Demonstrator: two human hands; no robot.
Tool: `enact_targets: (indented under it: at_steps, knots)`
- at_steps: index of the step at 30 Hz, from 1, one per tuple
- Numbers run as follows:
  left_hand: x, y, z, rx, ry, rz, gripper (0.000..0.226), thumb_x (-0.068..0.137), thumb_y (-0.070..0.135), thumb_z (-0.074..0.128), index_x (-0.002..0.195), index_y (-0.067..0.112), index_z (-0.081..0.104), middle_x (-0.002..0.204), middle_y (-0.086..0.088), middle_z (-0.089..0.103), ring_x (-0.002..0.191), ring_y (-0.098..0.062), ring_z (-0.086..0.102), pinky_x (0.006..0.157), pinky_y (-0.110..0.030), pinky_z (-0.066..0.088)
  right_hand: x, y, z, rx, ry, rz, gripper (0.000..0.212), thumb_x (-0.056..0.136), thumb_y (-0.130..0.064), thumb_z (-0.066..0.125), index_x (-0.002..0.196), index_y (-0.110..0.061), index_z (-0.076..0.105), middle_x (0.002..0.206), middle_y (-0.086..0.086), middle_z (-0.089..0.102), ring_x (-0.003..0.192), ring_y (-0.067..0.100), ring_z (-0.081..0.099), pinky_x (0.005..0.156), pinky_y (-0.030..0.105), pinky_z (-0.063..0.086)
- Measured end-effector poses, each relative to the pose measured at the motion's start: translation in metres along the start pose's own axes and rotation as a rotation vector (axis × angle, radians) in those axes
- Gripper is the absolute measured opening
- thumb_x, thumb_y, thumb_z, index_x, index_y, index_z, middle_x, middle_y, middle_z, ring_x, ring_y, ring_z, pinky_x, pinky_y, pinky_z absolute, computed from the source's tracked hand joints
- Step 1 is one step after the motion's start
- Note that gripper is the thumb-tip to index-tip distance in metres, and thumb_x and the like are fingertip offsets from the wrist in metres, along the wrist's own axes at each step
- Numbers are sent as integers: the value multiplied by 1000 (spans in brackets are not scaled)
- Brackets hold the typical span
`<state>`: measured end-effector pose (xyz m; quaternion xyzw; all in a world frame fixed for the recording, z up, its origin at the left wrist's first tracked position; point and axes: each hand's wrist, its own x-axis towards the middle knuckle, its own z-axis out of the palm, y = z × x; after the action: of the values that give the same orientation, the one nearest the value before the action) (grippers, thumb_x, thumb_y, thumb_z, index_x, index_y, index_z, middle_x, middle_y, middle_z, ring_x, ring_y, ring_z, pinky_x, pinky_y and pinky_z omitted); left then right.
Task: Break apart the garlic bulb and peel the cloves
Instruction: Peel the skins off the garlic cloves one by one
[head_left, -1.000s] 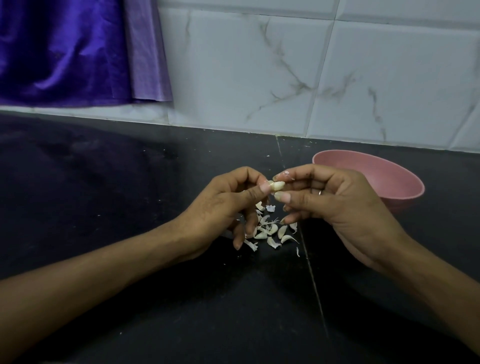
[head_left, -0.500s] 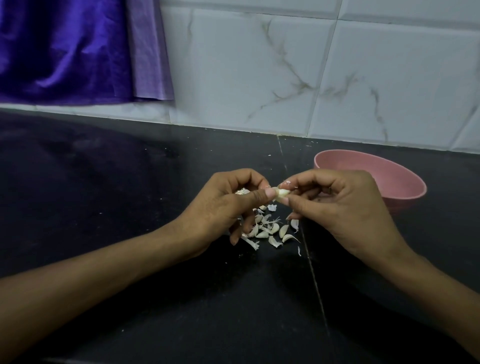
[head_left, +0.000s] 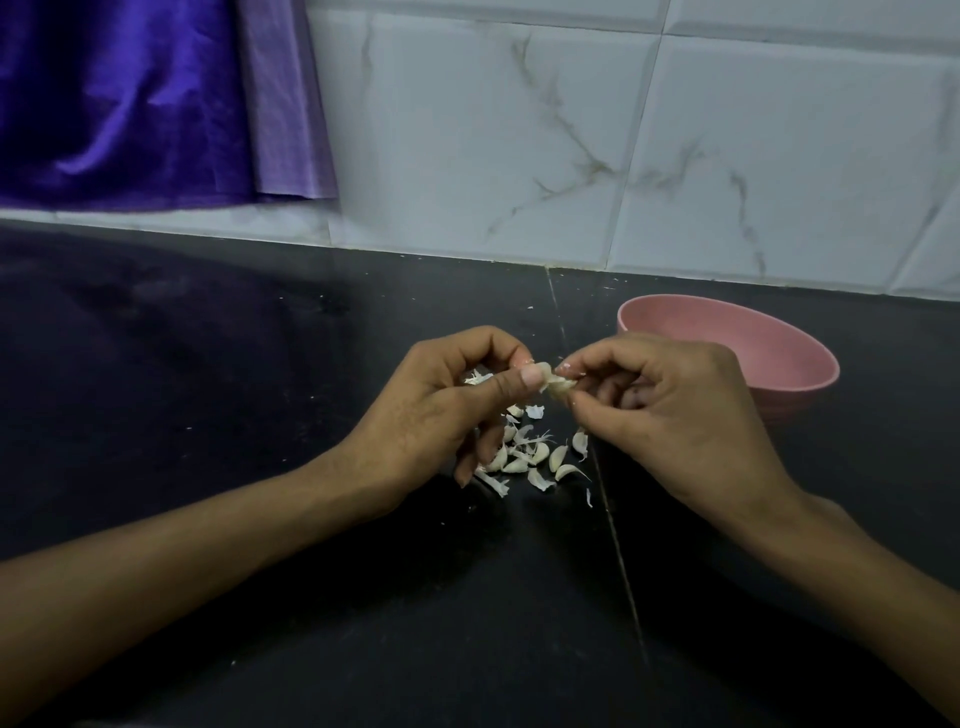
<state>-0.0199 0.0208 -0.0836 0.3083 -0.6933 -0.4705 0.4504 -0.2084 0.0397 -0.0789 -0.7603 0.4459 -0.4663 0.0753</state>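
Black counter (head_left: 260, 519); both hands pinch garlic clove (head_left: 558, 383).

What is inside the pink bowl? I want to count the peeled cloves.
Only the far inner wall of the pink bowl shows, and it is bare. The near rim and the right hand hide its bottom, so no cloves can be counted.

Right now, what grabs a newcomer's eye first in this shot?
Centre frame, the left hand and right hand pinch one garlic clove between them above the black counter. Just beneath lies a scatter of cloves and skins. A pink bowl sits right of the hands, and purple cloth hangs top left.
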Motion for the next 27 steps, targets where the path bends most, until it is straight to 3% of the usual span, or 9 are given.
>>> enact_targets:
  at_steps: [5, 6, 8, 9, 12, 14, 18, 24, 27]
  knots:
    - [3, -1, -4, -6, 90, 8, 24, 80, 29, 68, 87, 6, 65, 58, -23, 50, 38, -19, 42, 35, -21, 36, 1, 2, -2, 61, 7, 50, 12, 78, -9, 81, 86, -18, 77, 69, -8, 68, 59, 14, 61, 55, 16, 51]
    - [3, -1, -5, -3, 101, 6, 23, 81, 27, 68, 89, 5, 67, 57, -22, 53, 37, -16, 43, 34, -20, 36, 1, 1, -2, 91, 8, 73, 12, 78, -11, 81, 87, -18, 77, 70, -8, 69, 60, 13, 62, 56, 20, 54]
    - [3, -2, -6, 18, 116, 1, 18, 87, 20, 66, 93, 4, 70, 49, 1, 58, 34, -11, 42, 33, -19, 35, 2, 1, -3, 191, -1, 143, 12, 78, -11, 80, 87, -18, 76, 74, -3, 71, 62, 13, 65, 57, 25, 58]
    - [3, -3, -7, 30, 128, -1, 16, 90, 18, 64, 94, 4, 71, 49, 4, 59, 33, -10, 42, 33, -19, 35, 4, 1, -4, 253, -13, 182, 13, 78, -10, 79, 87, -19, 76, 76, 1, 72, 64, 14, 67, 56, 26, 59]
    - [3, -5, -8, 57, 166, -11, 12, 88, 17, 68, 93, 8, 73, 55, -4, 61, 35, -13, 43, 34, -20, 37, 8, 1, -6, 421, -49, 271, 14, 78, -5, 76, 88, -15, 74, 82, 11, 72, 66, 15, 68, 58, 29, 59]
    - [3, -5, -8, 70, 190, -30, 8, 86, 12, 70, 93, 10, 72, 73, -10, 66, 38, -13, 44, 33, -21, 38, 8, 1, -6, 504, -60, 316, 14, 78, -2, 74, 91, -9, 74, 82, 13, 72, 66, 17, 67, 57, 29, 59]
    - [3, -6, -7, 111, 221, -22, 15, 89, 9, 68, 101, 17, 72, 92, -1, 70, 40, -14, 49, 33, -22, 40, 7, 1, -6, 579, -73, 358, 16, 77, -2, 74, 93, -5, 73, 80, 7, 72, 66, 16, 66, 56, 27, 59]
    - [-1, 3, -1, 46, 83, -45, 20, 92, 21, 63, 109, 14, 70, 64, 7, 69, 38, -9, 51, 34, -20, 40, 6, -3, -7, 621, -116, 389, 23, 72, -8, 73, 95, -3, 73, 84, 10, 74, 66, 16, 66, 55, 25, 57]
    - [0, 3, -1, 23, 19, -66, 19, 90, 21, 63, 104, 11, 72, 62, 7, 68, 39, -9, 51, 34, -19, 39, 5, -5, -6, 606, -134, 366, 26, 70, -11, 73, 96, -6, 74, 80, 8, 73, 66, 16, 66, 55, 25, 57]
